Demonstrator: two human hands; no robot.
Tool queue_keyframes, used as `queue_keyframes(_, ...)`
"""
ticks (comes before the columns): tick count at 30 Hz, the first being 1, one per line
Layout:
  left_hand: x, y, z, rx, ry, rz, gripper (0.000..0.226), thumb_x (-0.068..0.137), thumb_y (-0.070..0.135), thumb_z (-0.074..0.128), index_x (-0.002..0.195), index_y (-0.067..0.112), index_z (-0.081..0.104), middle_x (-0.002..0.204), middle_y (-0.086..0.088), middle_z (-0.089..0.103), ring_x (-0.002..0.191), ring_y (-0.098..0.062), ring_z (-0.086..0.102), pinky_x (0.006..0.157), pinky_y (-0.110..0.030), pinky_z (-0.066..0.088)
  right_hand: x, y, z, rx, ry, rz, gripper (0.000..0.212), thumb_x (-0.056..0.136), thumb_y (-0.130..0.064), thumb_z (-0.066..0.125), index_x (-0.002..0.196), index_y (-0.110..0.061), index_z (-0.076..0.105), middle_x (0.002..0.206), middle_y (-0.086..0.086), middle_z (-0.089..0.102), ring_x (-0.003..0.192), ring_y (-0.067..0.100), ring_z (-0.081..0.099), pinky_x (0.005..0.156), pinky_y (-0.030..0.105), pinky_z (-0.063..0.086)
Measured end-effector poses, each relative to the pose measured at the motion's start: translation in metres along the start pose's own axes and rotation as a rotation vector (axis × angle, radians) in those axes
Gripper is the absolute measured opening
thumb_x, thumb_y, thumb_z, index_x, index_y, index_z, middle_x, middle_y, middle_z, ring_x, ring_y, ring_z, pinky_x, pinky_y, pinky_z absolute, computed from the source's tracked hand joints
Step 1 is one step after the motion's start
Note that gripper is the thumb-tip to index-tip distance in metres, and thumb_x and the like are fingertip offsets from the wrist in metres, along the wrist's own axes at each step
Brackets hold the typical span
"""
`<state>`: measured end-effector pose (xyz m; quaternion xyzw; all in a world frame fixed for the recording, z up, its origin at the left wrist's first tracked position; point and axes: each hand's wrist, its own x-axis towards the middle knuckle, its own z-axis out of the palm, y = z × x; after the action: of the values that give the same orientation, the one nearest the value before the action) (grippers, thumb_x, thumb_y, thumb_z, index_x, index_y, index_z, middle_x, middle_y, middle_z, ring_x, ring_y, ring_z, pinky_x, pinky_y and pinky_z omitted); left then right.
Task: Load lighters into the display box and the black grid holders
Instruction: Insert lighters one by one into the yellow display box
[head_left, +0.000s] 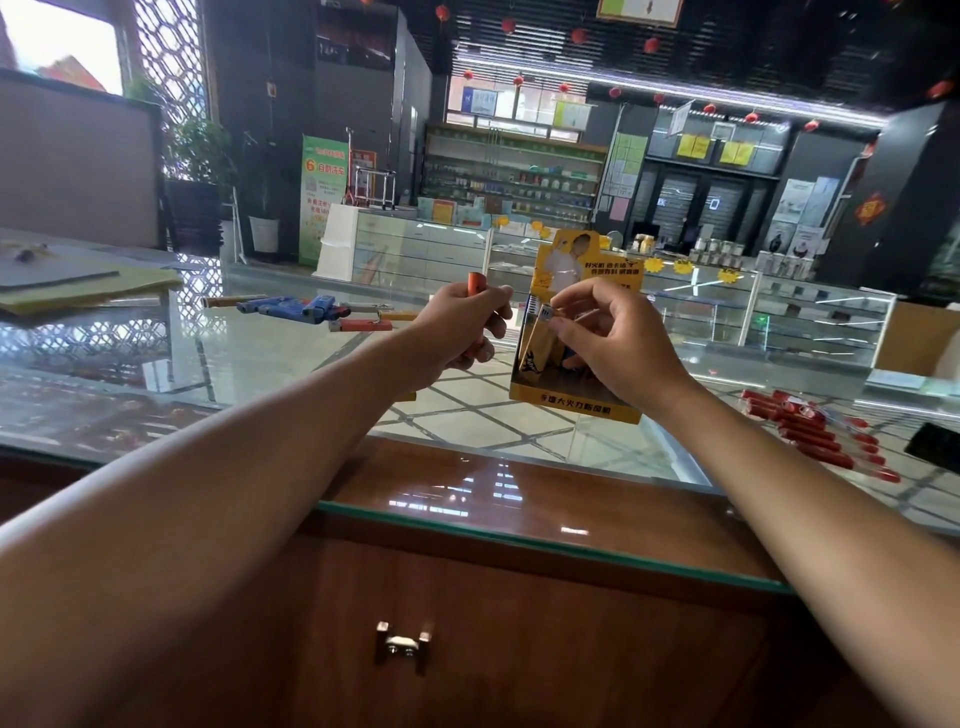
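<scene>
My left grip (462, 332) is curled round an orange lighter (477, 283). My right grip (597, 332) pinches a second lighter (546, 315) at its metal head, and lower down this one is already in the yellow display box (574, 410). I judge the lighters light, stiff and a little slippery, so holding near the head seems best. The right grip hides most of the box's contents. Loose lighters (317, 307) lie on the worktop (260, 358) beyond the left grip.

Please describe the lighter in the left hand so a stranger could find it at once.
On the glass counter stands a yellow display box. Just left of it, the left hand grips an orange lighter whose end pokes up above the fist. Unlike the blue and orange lighters lying flat farther left, it is held upright.
</scene>
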<state>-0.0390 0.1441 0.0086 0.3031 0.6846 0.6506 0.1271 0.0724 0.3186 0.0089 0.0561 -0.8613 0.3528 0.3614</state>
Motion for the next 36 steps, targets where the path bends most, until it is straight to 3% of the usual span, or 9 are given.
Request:
queue_keyframes(11,-0.0004,-0.0001,0.001,0.02,0.003,-0.002,0.028,0.104,0.039,0.056,0.096,0.013,0.061,0.073,0.001,0.06,0.052,-0.011,0.052,0.05,-0.025,0.037,-0.0007,0.001,0.0005,-0.02,-0.031,-0.006,0.018,0.096,-0.025,0.072,0.112,-0.018,0.068,0.102,-0.004,0.07,0.087,0.011,0.071,0.063,0.035,0.064)
queue_keyframes(19,-0.0027,0.0019,0.0012,0.005,0.014,0.002,0.029,0.104,0.04,0.055,0.093,0.013,0.06,0.071,0.001,0.059,0.049,-0.012,0.051,0.046,-0.024,0.033,-0.0009,-0.0008,-0.0004,-0.031,-0.014,0.0,0.012,0.096,-0.025,0.072,0.108,-0.022,0.069,0.098,-0.006,0.069,0.076,0.011,0.07,0.059,0.032,0.062)
queue_keyframes(24,-0.0034,0.0031,0.0017,-0.067,0.004,-0.017,0.035,0.103,0.047,0.054,0.088,0.015,0.06,0.065,0.003,0.059,0.05,-0.013,0.05,0.051,-0.026,0.031,-0.0004,-0.0015,-0.0001,-0.055,-0.013,0.003,0.011,0.097,-0.025,0.07,0.108,-0.024,0.068,0.099,-0.008,0.069,0.07,0.012,0.069,0.057,0.029,0.061)
queue_keyframes(31,-0.007,0.0077,0.001,-0.256,-0.034,-0.049,0.051,0.106,0.055,0.038,0.085,0.014,0.059,0.065,-0.001,0.058,0.053,-0.016,0.052,0.052,-0.025,0.032,-0.0007,-0.0021,0.0,-0.078,-0.005,-0.008,0.01,0.098,-0.028,0.069,0.107,-0.026,0.067,0.1,-0.007,0.07,0.066,0.01,0.068,0.055,0.024,0.058)
queue_keyframes(36,-0.0077,0.0093,-0.0005,-0.297,-0.05,-0.033,0.057,0.108,0.054,0.028,0.096,0.011,0.064,0.073,-0.004,0.066,0.057,-0.019,0.061,0.047,-0.024,0.033,-0.0015,-0.0037,-0.0001,-0.09,0.004,-0.027,0.009,0.098,-0.027,0.068,0.107,-0.027,0.066,0.101,-0.007,0.07,0.065,0.002,0.065,0.052,0.019,0.053)
